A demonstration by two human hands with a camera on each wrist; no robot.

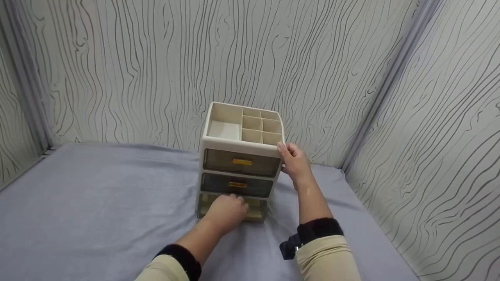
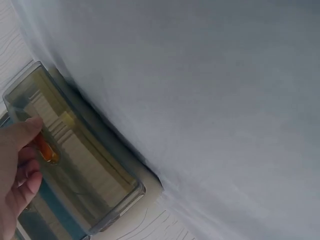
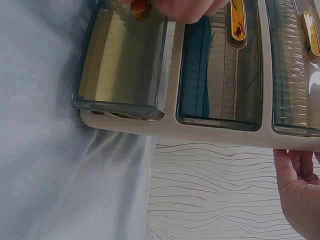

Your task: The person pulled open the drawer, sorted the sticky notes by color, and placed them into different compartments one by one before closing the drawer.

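Observation:
A cream desktop drawer organizer (image 1: 240,143) stands upright on the cloth, with three smoky see-through drawers and an open compartment top. The bottom drawer (image 2: 87,155) sticks out a little from the frame, and something pale yellow shows through it. My left hand (image 1: 228,212) pinches that drawer's amber-gold handle (image 2: 47,150) between thumb and fingers. At the organizer's upper right front corner, my right hand (image 1: 297,164) grips the side, thumb at the front edge. The middle drawer (image 3: 222,75) and top drawer (image 1: 258,166) sit in their slots; teal shows inside the middle one.
A grey-lavender cloth (image 1: 97,203) with shallow wrinkles covers the table. Behind it rises a wall (image 1: 156,70) patterned with wood-grain lines, and a similar wall (image 1: 437,136) stands on the right. Seven divided compartments, several of them small, show in the organizer's top.

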